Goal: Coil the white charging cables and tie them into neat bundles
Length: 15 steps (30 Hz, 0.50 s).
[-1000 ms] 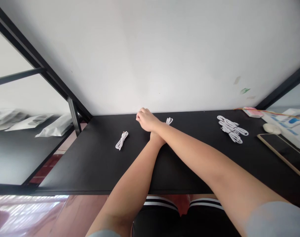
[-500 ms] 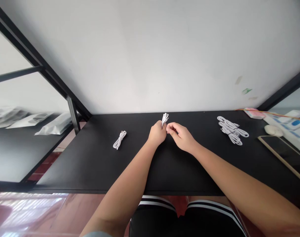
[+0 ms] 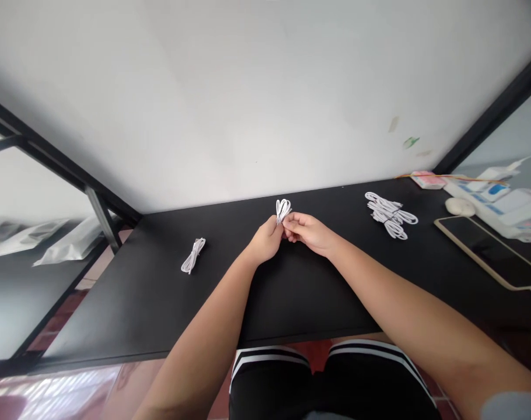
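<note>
The left hand (image 3: 264, 242) and the right hand (image 3: 307, 232) meet above the middle of the black table (image 3: 160, 303), fingertips together. Both are closed on one small coiled white cable (image 3: 282, 209) — its loops stick up above the fingers, while the lower part is pinched between the two hands and hidden there. The bundle is held just off the tabletop, near the back edge by the white wall (image 3: 248, 105).

To the left, well apart from the hands, a second coiled white cable (image 3: 193, 255) lies flat on the table by itself. To the right, a loose pile of white cables (image 3: 390, 214) lies on the table, also well clear of the hands. Farther right lie a tablet (image 3: 488, 252) with a pale frame, a white mouse (image 3: 457, 205) and some white and blue boxes (image 3: 497, 195) — what they contain cannot be told. On the dark shelf at far left lie clear plastic bags (image 3: 51, 245); their contents are not readable either.
</note>
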Available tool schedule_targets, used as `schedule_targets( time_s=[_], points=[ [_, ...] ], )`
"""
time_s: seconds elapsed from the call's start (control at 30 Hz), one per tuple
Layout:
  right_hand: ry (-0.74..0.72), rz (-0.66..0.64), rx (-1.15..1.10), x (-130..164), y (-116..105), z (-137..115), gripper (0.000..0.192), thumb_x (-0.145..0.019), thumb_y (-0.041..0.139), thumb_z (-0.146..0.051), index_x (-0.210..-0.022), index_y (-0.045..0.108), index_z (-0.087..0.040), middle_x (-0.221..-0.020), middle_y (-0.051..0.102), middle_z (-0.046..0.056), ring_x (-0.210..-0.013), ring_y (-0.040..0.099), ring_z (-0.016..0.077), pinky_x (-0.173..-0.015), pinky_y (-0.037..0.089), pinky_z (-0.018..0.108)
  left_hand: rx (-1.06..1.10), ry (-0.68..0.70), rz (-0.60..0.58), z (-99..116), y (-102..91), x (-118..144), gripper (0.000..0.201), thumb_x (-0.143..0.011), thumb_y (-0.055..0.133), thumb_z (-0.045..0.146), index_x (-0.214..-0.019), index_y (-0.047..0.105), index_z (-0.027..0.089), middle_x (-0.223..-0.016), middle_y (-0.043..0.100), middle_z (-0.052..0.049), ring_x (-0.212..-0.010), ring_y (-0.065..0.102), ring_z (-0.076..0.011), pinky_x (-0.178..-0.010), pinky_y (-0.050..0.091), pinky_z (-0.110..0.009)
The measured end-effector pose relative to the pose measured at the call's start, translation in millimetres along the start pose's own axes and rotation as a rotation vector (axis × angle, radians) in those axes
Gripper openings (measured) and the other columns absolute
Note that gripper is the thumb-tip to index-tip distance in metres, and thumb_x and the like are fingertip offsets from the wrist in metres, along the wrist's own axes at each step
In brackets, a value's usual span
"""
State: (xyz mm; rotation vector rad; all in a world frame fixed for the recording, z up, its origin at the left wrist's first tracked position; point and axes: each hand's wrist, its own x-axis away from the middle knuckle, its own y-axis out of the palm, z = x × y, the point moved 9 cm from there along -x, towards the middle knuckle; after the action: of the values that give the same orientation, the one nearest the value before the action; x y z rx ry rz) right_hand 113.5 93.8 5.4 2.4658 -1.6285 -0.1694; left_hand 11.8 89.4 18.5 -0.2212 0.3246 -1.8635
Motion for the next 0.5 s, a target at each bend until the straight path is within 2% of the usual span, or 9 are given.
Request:
schedule_targets(
  time_s=[0.1,0.2,0.3,0.4,0.5],
  points=[
    [0.013,0.009,-0.104,-0.3,-0.8,1.3,0.039,-0.074,0.081,-0.045,-0.083,0.051,-0.021,-0.069,0.062,-0.004,-0.056,0.054,0.0091,-0.058,0.045,0.025,-0.063,0.095,-0.073,6.5,5.3,1.7,0.021,-0.098,0.041,0.033,-0.084,0.049,0.02,-0.076,0.059,0.0,-0.063,0.052,-0.0112,-0.063,0.041,-0.025],
    [0.05,0.044,-0.156,0.3,-1.3,1.0,0.042,-0.071,0.084,-0.045,-0.083,0.052,-0.021,-0.072,0.065,-0.004,-0.049,0.051,0.0073,-0.05,0.043,0.024,-0.104,0.147,-0.033,10.7,0.9,1.4,0.019,-0.096,0.045,0.032,-0.082,0.048,0.02,-0.078,0.057,0.0,-0.071,0.051,-0.0123,-0.067,0.041,-0.025],
    [0.082,0.056,-0.198,2.3,-1.2,-1.5,0.041,-0.07,0.084,-0.045,-0.086,0.057,-0.019,-0.074,0.066,-0.003,-0.043,0.046,0.005,-0.043,0.037,0.023,0.004,0.086,-0.014,10.2,-0.2,2.0,0.021,-0.095,0.046,0.034,-0.079,0.049,0.02,-0.071,0.051,0.001,-0.065,0.046,-0.0123,-0.061,0.04,-0.024],
    [0.071,-0.01,-0.202,4.2,4.0,-7.1,0.038,-0.072,0.083,-0.043,-0.089,0.06,-0.018,-0.071,0.065,-0.003,-0.039,0.042,0.0033,-0.04,0.031,0.022,0.15,-0.002,-0.015,9.1,2.5,4.6,0.029,-0.096,0.043,0.04,-0.076,0.05,0.02,-0.064,0.046,0.001,-0.057,0.041,-0.0119,-0.053,0.036,-0.024],
    [0.032,-0.05,-0.162,4.3,7.8,-10.4,0.037,-0.074,0.082,-0.042,-0.093,0.061,-0.019,-0.069,0.065,-0.004,-0.037,0.039,0.0026,-0.039,0.026,0.021,0.179,0.008,0.016,12.0,1.6,6.1,0.041,-0.096,0.043,0.051,-0.072,0.051,0.02,-0.061,0.045,0.001,-0.054,0.039,-0.0117,-0.05,0.033,-0.024]
  ],
)
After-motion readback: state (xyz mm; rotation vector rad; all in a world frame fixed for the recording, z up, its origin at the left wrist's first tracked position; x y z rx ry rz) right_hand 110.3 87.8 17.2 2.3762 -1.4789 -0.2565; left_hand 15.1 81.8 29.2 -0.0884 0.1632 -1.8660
